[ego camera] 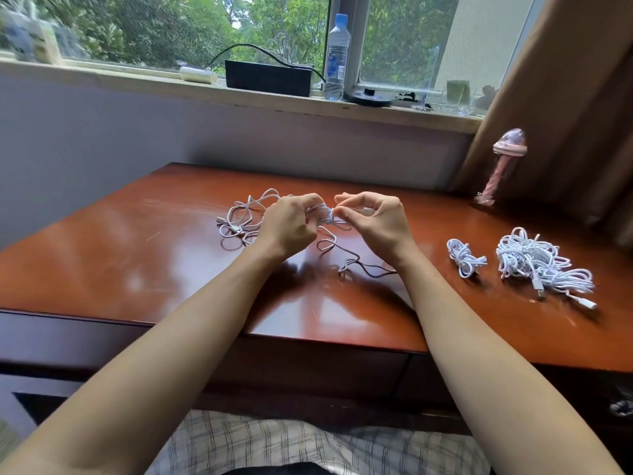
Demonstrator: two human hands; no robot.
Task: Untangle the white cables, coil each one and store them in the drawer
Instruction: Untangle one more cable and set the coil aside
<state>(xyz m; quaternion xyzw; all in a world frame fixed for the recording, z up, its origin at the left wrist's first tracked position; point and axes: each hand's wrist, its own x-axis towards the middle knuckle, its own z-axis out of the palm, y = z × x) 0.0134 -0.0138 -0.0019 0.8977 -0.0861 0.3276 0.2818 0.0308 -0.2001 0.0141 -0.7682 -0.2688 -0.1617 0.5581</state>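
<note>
Above the middle of the wooden desk (137, 269), my left hand (289, 224) grips a half-wound bundle of white cable (327, 216). My right hand (375, 217) pinches the same cable at the wrap with thumb and forefinger. Its loose tail (346, 258) trails over the desk toward me. A tangle of white cable (239, 221) lies just left of my left hand. One small coiled cable (464, 257) rests at the right, and a bigger tangled heap of white cables (537, 265) lies beyond it. The drawer front under the desk is dark and unclear.
A pink-topped bottle (496, 166) stands at the desk's back right by a brown curtain (582, 114). On the windowsill sit a black box (269, 78), a water bottle (337, 56) and small items. My checked shorts (274, 443) fill the bottom.
</note>
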